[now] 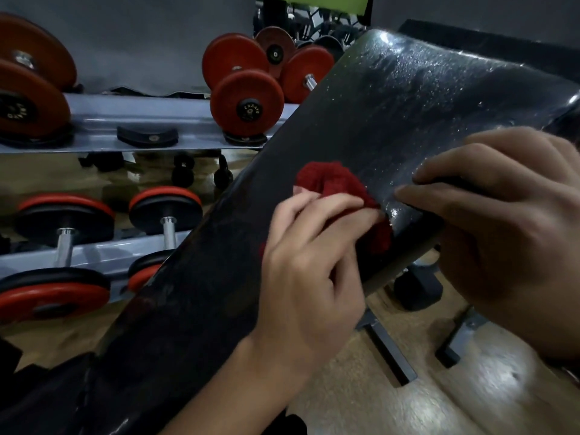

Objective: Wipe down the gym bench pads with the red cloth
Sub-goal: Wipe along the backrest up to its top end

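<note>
Nearest us, our right hand (518, 221) fills the right side and is cut off by the picture's edge. Its fingers lie close together, curled over the right edge of the black bench pad (361, 120), and its thumb is hidden from us. Just left of it, our left hand (307, 271) grips the red cloth (332, 183), fingers curled over the bunched fabric and pressing it onto the pad near that same edge. The hand covers much of the cloth. The pad slants from lower left to upper right, its far end glistening with droplets. Below it we make out part of the bench frame (389, 356) on a wooden floor (408, 403). Beyond, a grey rack (131, 120) holds red dumbbells (246, 105), several cropped at the left.
</note>
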Available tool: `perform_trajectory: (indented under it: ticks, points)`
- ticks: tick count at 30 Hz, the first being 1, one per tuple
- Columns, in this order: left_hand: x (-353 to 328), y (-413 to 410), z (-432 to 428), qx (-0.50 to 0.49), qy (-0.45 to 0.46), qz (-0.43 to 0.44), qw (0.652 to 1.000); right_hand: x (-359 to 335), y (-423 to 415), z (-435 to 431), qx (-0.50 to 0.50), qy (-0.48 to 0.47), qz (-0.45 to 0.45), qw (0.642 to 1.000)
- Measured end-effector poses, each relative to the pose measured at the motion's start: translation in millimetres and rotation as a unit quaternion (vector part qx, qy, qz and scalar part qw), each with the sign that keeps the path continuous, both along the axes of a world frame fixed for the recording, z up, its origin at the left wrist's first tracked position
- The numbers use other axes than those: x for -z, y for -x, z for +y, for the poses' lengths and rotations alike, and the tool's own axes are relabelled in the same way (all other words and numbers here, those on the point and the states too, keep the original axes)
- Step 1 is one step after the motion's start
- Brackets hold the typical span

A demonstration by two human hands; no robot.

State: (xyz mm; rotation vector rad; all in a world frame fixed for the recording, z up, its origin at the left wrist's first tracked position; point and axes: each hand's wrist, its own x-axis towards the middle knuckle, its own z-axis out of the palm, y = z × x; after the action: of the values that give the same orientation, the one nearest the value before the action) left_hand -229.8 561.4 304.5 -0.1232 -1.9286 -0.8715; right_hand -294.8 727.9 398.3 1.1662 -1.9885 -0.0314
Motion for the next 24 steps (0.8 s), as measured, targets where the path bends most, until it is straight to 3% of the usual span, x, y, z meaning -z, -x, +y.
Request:
perform_trajectory:
  ticks: [5,10,15,21,24]
  points:
    - [25,-17,-23,0.038,0.08,0.019,0.996,-3,-2,2,-0.006,-0.005,-0.005,1.0]
    - [0,3,-9,-0.004,0.008,-0.001,1.0,2,3,-1,0.0,0.003,-0.011,1.0]
    - [-1,6,-21,0.068,0.069,0.029,0.995,0,1,1,-0.003,-0.001,-0.022,1.0]
    - [-18,36,-33,0.052,0.014,0.02,0.998,-1,0,-3,0.001,0.01,-0.029,1.0]
    - [2,20,-37,0.083,0.051,0.034,0.995,-2,1,-4,0.003,0.001,-0.015,1.0]
